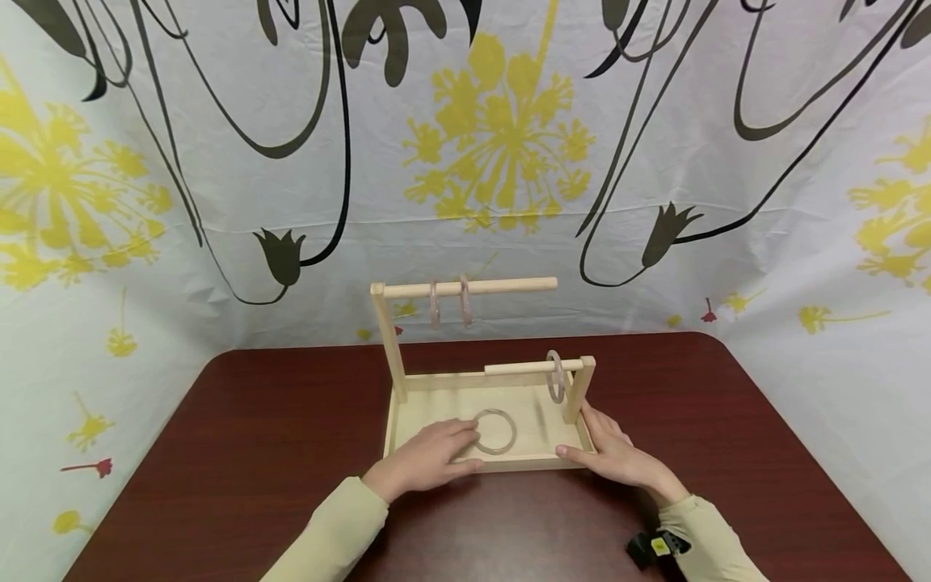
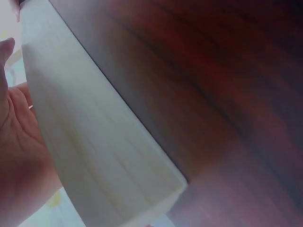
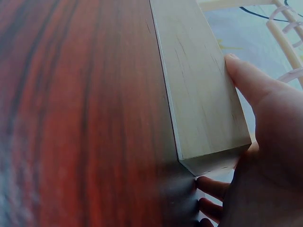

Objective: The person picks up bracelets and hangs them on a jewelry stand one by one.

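Observation:
A pale wooden stand [image 1: 520, 464] has a shallow tray base and two horizontal bars. My left hand [image 1: 429, 457] reaches over its front rim with fingers extended. Its fingertips lie right at the left edge of a translucent ring [image 1: 515, 436] flat in the tray. At the front right corner, my right hand [image 1: 618, 454] grips the tray, thumb on the front rim and fingers along the outer side. In the right wrist view the thumb [image 3: 244, 78] presses the top edge, with other fingers below the corner. The left wrist view shows the palm [image 2: 23, 142] behind the front wall.
Two rings, one at the left [image 1: 435, 311] and one beside it [image 1: 466, 305], hang on the upper bar [image 1: 512, 284]. Another ring [image 1: 562, 386] hangs on the lower bar [image 1: 520, 369]. The dark red table [image 1: 291, 428] meets a patterned cloth [image 1: 327, 186] behind.

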Motion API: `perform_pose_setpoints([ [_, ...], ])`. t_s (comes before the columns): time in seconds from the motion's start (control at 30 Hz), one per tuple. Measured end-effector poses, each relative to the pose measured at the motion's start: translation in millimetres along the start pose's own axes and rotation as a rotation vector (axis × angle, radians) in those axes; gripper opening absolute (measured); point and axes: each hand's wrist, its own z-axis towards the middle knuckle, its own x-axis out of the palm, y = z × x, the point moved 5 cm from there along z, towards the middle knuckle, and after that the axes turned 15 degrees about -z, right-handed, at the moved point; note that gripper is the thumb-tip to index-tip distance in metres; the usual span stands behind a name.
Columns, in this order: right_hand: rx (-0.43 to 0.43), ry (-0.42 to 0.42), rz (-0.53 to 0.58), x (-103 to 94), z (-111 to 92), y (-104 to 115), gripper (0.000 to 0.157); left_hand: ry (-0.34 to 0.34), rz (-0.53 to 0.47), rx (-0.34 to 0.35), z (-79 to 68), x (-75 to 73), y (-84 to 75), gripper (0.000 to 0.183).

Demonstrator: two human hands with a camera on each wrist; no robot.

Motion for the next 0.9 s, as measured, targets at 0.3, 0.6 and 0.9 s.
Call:
perform_pose_setpoints([
  [0.3, 0.008, -0.001, 0.009, 0.3, 0.1, -0.1, 0.093, -0.066, -0.039, 0.064, -7.4, -10.7, 6.1, 0.040],
  [0.6, 0.009, -0.007, 0.012, 0.8, 0.4, -0.7, 0.093, -0.112, -0.134, 0.001, 7.0, -16.9, 10.9, 0.046],
  [0.9, 0.005, -0.001, 0.011, 0.1, 0.4, 0.7, 0.093, -0.051, -0.095, 0.016, 21.8, -11.7, 11.5, 0.051],
])
